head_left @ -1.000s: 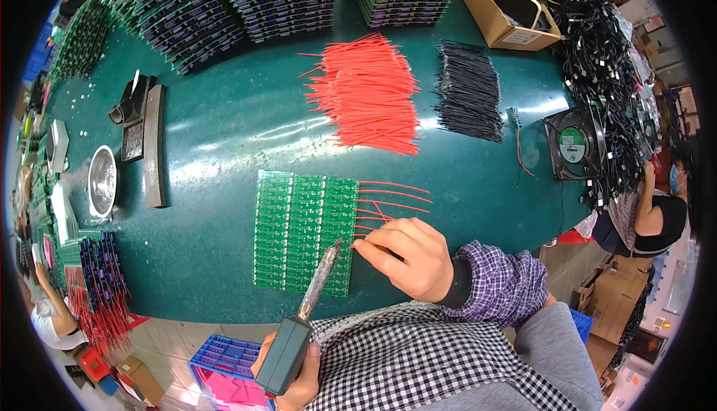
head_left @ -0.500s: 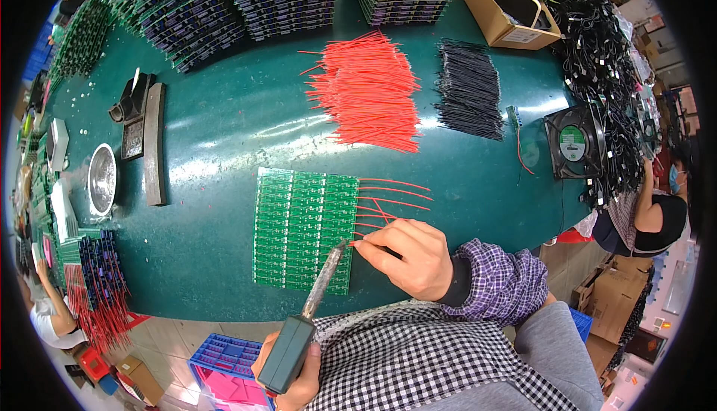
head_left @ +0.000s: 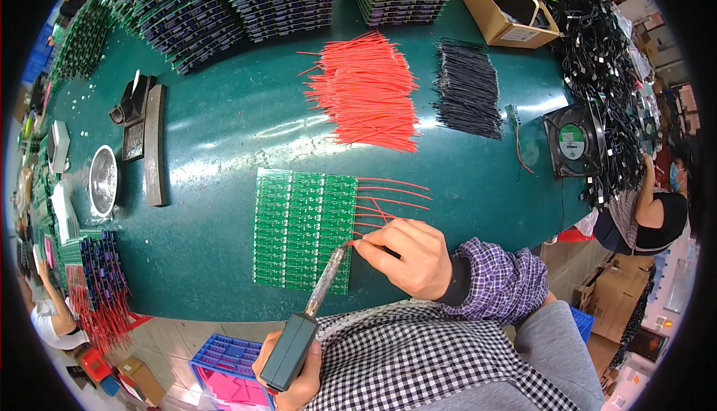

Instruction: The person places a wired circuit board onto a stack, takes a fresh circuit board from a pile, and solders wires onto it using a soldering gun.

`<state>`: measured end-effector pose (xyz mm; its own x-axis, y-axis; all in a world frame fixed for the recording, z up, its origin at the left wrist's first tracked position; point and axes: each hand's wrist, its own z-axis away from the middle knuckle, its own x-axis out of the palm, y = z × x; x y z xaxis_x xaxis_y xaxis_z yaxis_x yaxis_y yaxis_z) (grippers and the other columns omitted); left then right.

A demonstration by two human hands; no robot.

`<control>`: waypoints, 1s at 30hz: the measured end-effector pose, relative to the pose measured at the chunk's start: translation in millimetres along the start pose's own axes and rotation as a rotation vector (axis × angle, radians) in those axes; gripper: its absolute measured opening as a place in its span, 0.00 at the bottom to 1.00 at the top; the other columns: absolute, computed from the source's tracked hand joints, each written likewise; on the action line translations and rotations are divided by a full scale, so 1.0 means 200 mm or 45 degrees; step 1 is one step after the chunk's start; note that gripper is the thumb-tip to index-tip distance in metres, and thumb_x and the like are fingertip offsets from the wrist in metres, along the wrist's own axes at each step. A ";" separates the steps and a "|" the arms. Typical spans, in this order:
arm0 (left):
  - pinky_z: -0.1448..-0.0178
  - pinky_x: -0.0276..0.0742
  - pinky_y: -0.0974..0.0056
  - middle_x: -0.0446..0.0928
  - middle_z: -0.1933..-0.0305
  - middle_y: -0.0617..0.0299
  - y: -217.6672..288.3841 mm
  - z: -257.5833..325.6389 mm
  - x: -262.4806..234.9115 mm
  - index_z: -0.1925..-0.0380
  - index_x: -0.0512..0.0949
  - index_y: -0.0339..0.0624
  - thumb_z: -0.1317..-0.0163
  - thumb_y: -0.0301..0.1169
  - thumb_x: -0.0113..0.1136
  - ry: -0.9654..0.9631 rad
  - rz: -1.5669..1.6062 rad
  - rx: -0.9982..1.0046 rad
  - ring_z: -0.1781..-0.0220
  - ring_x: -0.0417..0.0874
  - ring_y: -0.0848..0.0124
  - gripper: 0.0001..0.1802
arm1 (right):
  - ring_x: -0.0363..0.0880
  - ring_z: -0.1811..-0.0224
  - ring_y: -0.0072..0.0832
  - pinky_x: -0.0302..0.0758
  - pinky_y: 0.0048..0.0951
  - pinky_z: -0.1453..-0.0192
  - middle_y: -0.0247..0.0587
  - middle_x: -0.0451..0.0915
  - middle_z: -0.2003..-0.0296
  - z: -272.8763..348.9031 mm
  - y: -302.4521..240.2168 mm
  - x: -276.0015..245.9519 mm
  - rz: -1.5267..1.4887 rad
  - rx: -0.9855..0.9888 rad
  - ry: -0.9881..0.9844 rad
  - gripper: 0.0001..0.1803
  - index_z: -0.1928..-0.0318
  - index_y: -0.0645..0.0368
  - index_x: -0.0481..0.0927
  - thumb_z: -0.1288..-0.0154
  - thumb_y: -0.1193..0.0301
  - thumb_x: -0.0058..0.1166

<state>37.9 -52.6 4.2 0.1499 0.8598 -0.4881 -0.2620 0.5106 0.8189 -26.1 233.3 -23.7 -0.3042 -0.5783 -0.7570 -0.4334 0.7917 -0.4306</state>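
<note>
My left hand (head_left: 291, 374) is wrapped round the dark grey-green handle of a soldering iron (head_left: 323, 284). The iron's tip rests at the right edge of a green circuit board panel (head_left: 287, 228), which lies flat on the table. My right hand (head_left: 411, 258) pinches a red wire at that same spot, beside the tip; most of this wire is hidden by the fingers. Above my right hand, several red wires (head_left: 392, 191) stick out from the panel's right edge, and one crosses others at a slant.
Beyond the panel lie a pile of red wires (head_left: 366, 94) and a bundle of black wires (head_left: 468, 86). Board stacks (head_left: 272, 0) line the far side. A metal bowl (head_left: 103, 181) and a dark bar (head_left: 154, 146) are left; a fan (head_left: 573, 142) and black cables (head_left: 597, 60) are right.
The iron's tip has shifted very slightly toward the right fingertips. Both hands otherwise stay in place, and the panel and wires look the same.
</note>
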 end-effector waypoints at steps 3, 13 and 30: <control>0.53 0.78 0.58 0.83 0.58 0.51 0.18 -0.07 0.01 0.56 0.82 0.34 0.44 0.28 0.73 -0.146 -0.014 0.118 0.59 0.84 0.58 0.17 | 0.78 0.67 0.27 0.73 0.27 0.68 0.33 0.78 0.67 0.00 0.00 0.00 0.005 0.003 0.003 0.15 0.60 0.60 0.81 0.51 0.75 0.60; 0.59 0.79 0.60 0.84 0.64 0.55 0.16 -0.05 0.00 0.58 0.83 0.34 0.44 0.27 0.73 -0.102 0.042 0.180 0.64 0.84 0.62 0.15 | 0.79 0.67 0.28 0.74 0.27 0.68 0.34 0.79 0.66 0.00 -0.01 0.00 0.005 0.009 -0.004 0.15 0.60 0.61 0.81 0.51 0.75 0.60; 0.53 0.77 0.62 0.81 0.56 0.55 -0.08 0.06 -0.01 0.54 0.80 0.33 0.46 0.24 0.74 0.144 0.007 0.077 0.58 0.81 0.65 0.20 | 0.78 0.65 0.28 0.73 0.28 0.66 0.34 0.79 0.65 0.01 -0.02 0.00 -0.023 -0.064 0.059 0.14 0.59 0.61 0.82 0.50 0.75 0.60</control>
<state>53.7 -61.8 -3.7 0.0396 0.8581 -0.5119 -0.2038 0.5084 0.8366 -22.1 231.0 -22.6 -0.3346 -0.6018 -0.7252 -0.4807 0.7709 -0.4179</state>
